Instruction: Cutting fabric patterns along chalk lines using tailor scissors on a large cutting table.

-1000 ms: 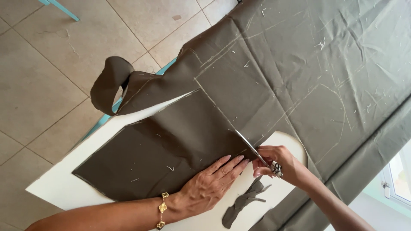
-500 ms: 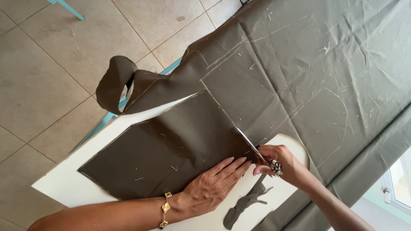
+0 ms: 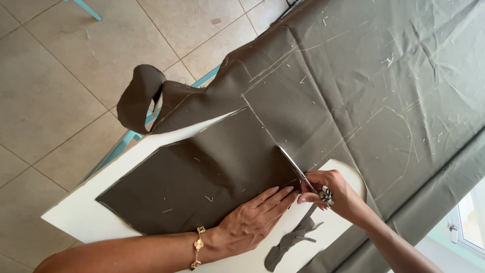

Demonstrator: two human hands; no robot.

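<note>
Meanwhile, right hand [image 3: 337, 194], fingers closed through scissors [image 3: 303, 174], had nudged the blades slightly further along the chalk line of the olive fabric [image 3: 353, 91], while left hand [image 3: 252, 220], fingers spread flat and holding nothing, pinned the cut panel [image 3: 202, 182] to the white tabletop [image 3: 81, 222].

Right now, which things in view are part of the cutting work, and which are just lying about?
In use: scissors in the right hand; dark olive fabric pressed flat by the left hand; white table.

Lying about: fabric scrap.

Gold clover bracelet [image 3: 197, 247], bare forearms
</note>
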